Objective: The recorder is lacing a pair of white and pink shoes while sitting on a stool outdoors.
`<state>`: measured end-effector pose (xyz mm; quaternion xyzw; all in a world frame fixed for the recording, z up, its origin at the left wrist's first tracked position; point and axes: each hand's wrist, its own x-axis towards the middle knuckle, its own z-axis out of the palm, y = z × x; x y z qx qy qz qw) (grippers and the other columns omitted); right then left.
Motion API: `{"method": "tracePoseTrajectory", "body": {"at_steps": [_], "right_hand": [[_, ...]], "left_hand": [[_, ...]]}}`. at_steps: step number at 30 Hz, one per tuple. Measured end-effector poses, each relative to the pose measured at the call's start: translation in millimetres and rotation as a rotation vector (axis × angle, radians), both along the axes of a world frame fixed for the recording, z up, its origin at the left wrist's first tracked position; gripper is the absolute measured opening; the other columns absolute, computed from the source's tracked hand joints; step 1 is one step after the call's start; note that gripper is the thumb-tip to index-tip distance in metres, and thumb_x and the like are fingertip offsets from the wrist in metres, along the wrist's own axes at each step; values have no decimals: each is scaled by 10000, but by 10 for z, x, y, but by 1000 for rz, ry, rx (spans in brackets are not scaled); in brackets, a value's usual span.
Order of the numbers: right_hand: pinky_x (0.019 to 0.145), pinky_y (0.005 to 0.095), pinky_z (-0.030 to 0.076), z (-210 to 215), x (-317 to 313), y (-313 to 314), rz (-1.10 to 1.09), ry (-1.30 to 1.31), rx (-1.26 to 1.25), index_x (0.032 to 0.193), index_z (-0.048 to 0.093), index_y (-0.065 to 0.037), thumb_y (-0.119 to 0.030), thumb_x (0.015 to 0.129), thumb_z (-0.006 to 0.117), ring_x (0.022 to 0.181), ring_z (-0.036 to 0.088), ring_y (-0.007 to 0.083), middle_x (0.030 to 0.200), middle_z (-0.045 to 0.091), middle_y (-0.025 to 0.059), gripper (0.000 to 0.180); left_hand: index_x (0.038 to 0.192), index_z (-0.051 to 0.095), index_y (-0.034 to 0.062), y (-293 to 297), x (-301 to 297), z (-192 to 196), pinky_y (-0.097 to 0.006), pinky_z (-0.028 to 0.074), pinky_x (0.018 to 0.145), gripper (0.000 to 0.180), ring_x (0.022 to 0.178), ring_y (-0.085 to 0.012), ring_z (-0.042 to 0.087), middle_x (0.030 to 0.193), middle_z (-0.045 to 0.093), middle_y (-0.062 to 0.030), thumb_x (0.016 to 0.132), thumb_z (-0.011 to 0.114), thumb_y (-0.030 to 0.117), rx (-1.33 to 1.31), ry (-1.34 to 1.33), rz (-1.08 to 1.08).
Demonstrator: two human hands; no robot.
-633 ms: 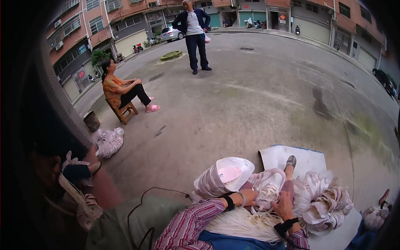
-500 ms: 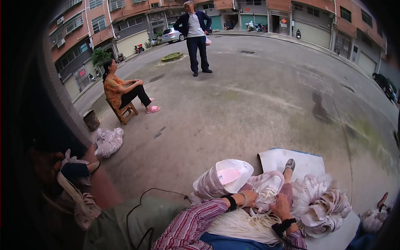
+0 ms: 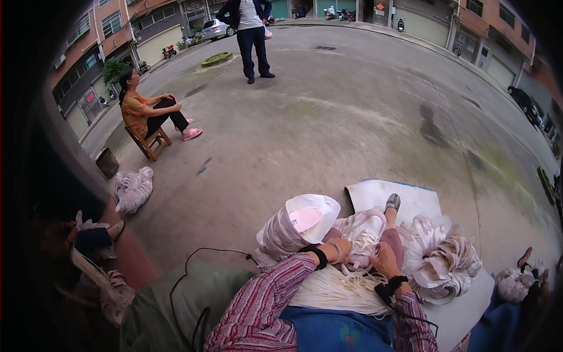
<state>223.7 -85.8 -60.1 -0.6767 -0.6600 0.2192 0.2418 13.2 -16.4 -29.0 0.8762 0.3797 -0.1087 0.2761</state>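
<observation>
My left hand and my right hand meet over my lap, both closed on a bunch of white cords. More white cords lie spread across my lap over a blue cloth. Each wrist wears a black band, and my sleeves are striped. My outstretched leg ends in a grey shoe resting on a white sheet.
A white sack stands left of my hands; a bundle of white cords lies to the right. A person sits on a wooden stool far left, another person stands on the concrete street. Another white bundle lies beside a dark bucket.
The view has tilted slightly. My hands stay together on the cords with small finger movements.
</observation>
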Motion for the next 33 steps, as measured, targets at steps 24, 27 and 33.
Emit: {"method": "tracePoseTrajectory", "body": {"at_steps": [24,27,33], "right_hand": [[669,251,451,134,210,21,-24,467,-328,1015,526,-18,-149,633,814,727,508,130,835,526,38,496],[665,251,448,88,238,-2,-30,480,-326,1020,520,-22,-155,632,814,721,501,130,826,518,30,505],[658,250,446,68,199,-35,17,412,-325,995,499,-25,-158,632,819,718,495,125,830,510,26,502]], "left_hand": [[943,623,-1,17,83,-40,-429,523,772,393,870,-366,653,904,664,-230,726,668,325,-70,44,19],[887,630,14,4,73,-86,-437,525,732,402,817,-371,655,851,664,-219,722,685,377,-27,-11,7],[906,646,8,-41,33,-49,-421,528,754,434,851,-365,658,883,667,-225,698,713,383,-86,-1,-16]]}}
